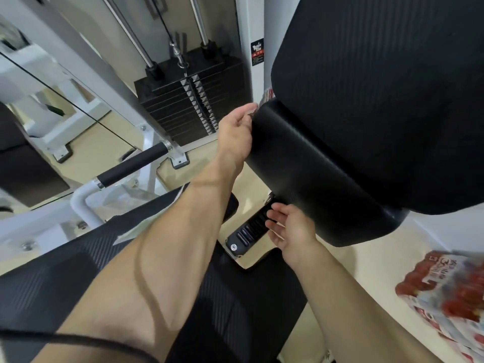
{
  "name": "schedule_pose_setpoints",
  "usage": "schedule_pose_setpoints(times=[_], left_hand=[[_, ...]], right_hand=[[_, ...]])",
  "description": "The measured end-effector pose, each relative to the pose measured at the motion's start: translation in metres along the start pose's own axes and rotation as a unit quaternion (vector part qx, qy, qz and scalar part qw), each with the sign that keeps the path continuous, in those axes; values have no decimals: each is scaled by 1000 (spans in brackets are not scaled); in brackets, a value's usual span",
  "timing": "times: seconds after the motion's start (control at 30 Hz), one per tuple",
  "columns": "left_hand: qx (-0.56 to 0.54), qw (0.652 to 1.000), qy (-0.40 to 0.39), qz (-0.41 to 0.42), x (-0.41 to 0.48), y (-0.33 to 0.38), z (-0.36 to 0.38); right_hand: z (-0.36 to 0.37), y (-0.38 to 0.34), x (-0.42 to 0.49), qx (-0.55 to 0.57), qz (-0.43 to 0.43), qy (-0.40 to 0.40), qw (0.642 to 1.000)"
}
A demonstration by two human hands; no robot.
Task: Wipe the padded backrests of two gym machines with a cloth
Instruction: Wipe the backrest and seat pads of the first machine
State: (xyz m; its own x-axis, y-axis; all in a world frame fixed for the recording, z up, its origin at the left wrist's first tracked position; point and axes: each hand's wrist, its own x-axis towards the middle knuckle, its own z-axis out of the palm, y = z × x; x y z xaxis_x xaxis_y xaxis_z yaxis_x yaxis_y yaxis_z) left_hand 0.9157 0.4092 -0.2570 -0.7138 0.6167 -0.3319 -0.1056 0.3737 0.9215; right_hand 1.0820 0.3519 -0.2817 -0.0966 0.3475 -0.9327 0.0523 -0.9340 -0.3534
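A tall black padded backrest (387, 100) fills the upper right. Below it juts a smooth black lower pad (309, 174). My left hand (237, 132) reaches to the pad's far left end, and its fingers curl around that edge. Just beyond the fingertips a scrap of red-and-white patterned material (266, 96) peeks out behind the pad; I cannot tell whether the hand touches it. My right hand (290, 229) hovers at the pad's near lower edge, fingers apart and holding nothing.
A black weight stack (191, 100) with cable and guide rods stands behind. A white frame bar with a black grip (133, 166) crosses the left. A black seat pad (78, 271) lies below my arms, beside a ridged adjustment rail (248, 229). A red-and-white patterned item (445, 286) lies at lower right.
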Motion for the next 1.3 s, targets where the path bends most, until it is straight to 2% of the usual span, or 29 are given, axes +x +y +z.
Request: schedule_pose_setpoints(times=[0.1,0.2,0.3,0.37,0.4,0.47,0.53,0.57,0.73,0.87,0.93,1.0,1.1,1.3], left_hand=[[8,999,25,37,-16,12,2],[25,991,52,124,-38,26,14],[45,988,46,141,-72,32,32],[100,985,31,136,-93,31,35],[121,985,0,119,-102,29,34],[141,981,-121,58,-124,33,30],[141,960,-243,0,-149,44,24],[141,952,-270,-12,-162,52,21],[122,955,-267,-39,-222,102,7],[82,960,-266,-28,-278,137,1],[45,971,-234,-22,-310,156,-4],[10,978,-206,-18,-342,171,-13],[-43,975,-217,-15,-391,193,-30],[102,970,-202,92,-469,230,-65]], right_hand=[[-9,-3,-11,-11,-13,-5,1000],[-24,-7,-18,-11,-27,-7,1000],[-40,-16,-35,-3,-35,3,999],[-50,-24,-53,-9,-45,6,999],[-54,-29,-63,-19,-55,5,998],[-63,-38,-86,-43,-78,4,996],[-71,-46,-116,-62,-102,11,993],[-75,-49,-131,-68,-116,22,991],[-108,-46,-189,-93,-164,89,978],[-130,-41,-269,-69,-164,10,984],[-144,-36,-293,-46,-180,-25,982],[-154,-24,-317,-66,-203,-65,975],[-167,-5,-354,-84,-248,-89,961],[-185,22,-437,-155,-334,-70,927]])
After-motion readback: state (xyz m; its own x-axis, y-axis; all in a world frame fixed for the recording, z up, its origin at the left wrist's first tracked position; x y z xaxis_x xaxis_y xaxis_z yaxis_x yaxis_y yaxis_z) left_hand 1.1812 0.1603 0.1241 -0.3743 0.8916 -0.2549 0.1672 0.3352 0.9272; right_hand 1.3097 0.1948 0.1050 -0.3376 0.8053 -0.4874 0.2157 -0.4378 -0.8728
